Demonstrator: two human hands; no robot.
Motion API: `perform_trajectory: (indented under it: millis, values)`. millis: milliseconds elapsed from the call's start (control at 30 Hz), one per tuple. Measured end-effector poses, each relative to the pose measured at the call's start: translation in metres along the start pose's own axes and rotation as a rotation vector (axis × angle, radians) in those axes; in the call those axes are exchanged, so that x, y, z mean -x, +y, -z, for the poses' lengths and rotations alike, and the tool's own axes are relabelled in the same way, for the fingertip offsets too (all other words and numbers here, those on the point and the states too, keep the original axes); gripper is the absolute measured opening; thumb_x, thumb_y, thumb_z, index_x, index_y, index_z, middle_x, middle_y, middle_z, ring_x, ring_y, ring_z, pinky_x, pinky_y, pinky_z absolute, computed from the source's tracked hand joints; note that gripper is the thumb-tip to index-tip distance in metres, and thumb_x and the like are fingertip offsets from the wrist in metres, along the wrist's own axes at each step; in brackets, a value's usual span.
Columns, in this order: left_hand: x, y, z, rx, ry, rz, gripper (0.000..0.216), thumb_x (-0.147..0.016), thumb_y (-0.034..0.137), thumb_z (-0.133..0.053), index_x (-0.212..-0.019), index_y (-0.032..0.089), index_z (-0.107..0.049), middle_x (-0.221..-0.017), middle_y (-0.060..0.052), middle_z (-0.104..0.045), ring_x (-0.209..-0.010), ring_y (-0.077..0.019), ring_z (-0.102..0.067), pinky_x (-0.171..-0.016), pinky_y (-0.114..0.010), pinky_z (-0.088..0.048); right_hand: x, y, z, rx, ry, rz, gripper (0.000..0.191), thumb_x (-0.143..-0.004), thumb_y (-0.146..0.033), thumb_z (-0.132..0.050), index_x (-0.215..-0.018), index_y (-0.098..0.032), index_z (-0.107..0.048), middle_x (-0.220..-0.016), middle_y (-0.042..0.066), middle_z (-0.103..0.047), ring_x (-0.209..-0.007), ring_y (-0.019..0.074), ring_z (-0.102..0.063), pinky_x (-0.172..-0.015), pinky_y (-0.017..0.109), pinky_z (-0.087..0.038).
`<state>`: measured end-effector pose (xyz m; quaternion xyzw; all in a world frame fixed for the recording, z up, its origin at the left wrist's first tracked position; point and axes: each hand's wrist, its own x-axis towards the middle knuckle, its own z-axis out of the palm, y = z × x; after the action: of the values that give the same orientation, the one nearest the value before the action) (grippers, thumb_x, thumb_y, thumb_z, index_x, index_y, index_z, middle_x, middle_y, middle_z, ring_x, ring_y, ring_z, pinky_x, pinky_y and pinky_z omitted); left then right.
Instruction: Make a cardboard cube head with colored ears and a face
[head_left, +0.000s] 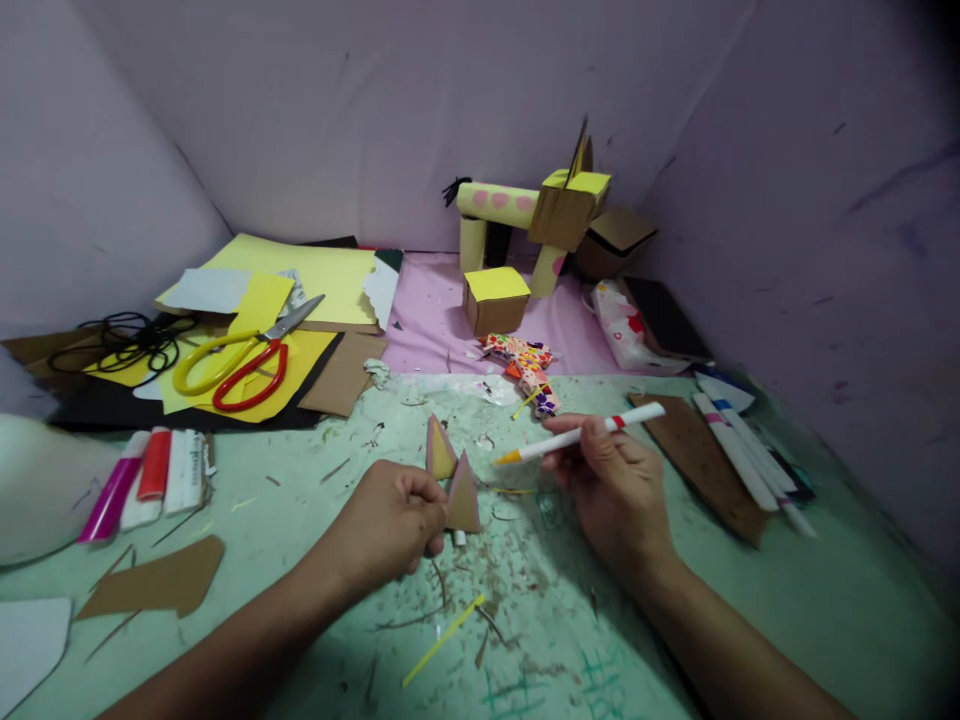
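Observation:
Near the middle of the table, my left hand (401, 515) pinches a small brown cardboard triangle (463, 500) with pinkish edges. Just behind it lies a second triangle (441, 452) with a yellow face and pink rim. My right hand (619, 490) grips a white marker (577, 437) between thumb and fingers, its orange tip pointing left toward the triangles but apart from them. Beyond the hands stands a small cardboard box (496, 312) with a yellow top. Behind that is an animal-like figure (499, 203) of yellow tubes with pink spots and a cardboard head.
Scissors (266, 365) with yellow and red handles lie on paper sheets (300, 280) at left. Glue tubes (154, 465) and a cardboard scrap (161, 578) are nearer. On the right are several markers (735, 450) and a brown cardboard strip (701, 465). Purple walls enclose the table.

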<state>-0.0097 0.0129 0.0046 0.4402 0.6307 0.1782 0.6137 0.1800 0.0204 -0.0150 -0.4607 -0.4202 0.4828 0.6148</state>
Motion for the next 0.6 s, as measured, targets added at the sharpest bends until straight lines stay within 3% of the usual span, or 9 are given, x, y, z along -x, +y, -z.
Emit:
perform_trajectory:
  millis: [100,200,600]
  values:
    - [0.001,0.003,-0.001,-0.005,0.001,0.006,0.016,-0.071,0.008,-0.048,-0.058,0.016,-0.053,-0.039,0.005,-0.054,-0.026,-0.0035,-0.034,-0.03,-0.015,-0.021,0.002,0.004,-0.004,0.047,-0.016,-0.067,0.03,-0.076,-0.046,-0.066,-0.072,-0.016,-0.068,-0.047,-0.002,-0.056,-0.039,0.0078,-0.044,-0.037,0.018,-0.032]
    - [0.004,0.008,-0.002,-0.01,0.025,0.02,0.02,-0.074,0.007,-0.047,-0.057,0.016,-0.052,-0.038,0.006,-0.052,-0.026,-0.0033,-0.033,-0.03,-0.015,-0.022,0.007,0.006,-0.006,0.172,-0.069,-0.023,0.02,-0.072,-0.035,-0.072,-0.068,-0.017,-0.064,-0.045,-0.004,-0.053,-0.038,0.0074,-0.044,-0.037,0.018,-0.033]
    - [0.005,0.009,-0.004,-0.023,0.047,0.008,0.014,-0.069,0.008,-0.05,-0.057,0.016,-0.053,-0.039,0.005,-0.053,-0.028,-0.0049,-0.034,-0.033,-0.018,-0.022,0.012,0.01,-0.006,0.214,-0.138,0.135,0.015,-0.082,-0.025,-0.062,-0.073,-0.019,-0.072,-0.056,0.001,-0.064,-0.048,0.0121,-0.055,-0.044,0.022,-0.041]
